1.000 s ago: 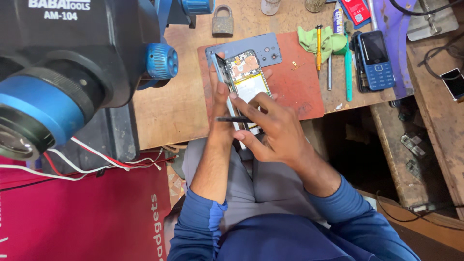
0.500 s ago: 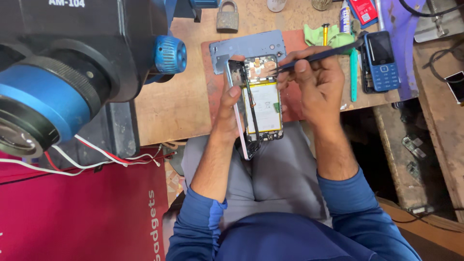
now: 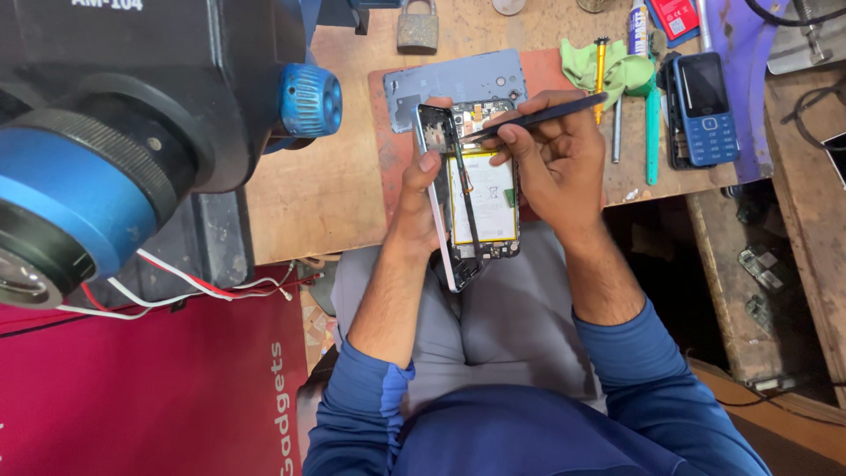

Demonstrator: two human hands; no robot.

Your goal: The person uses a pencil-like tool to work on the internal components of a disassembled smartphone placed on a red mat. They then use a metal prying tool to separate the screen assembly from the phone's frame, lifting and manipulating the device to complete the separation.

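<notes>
Grey plastic back cover already off, lying on the red mat. Left hand grips the opened smartphone with yellow battery by its edge; right hand pinches a thin black pry tool, tip at the upper circuit board. Internals still in place.

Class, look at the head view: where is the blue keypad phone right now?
In the head view, the blue keypad phone lies untouched at the upper right of the wooden bench, just right of the teal tool and beyond the right hand.

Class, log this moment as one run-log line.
left hand: grips opened phone | right hand: black tool tip on phone | back cover: on bench
</notes>
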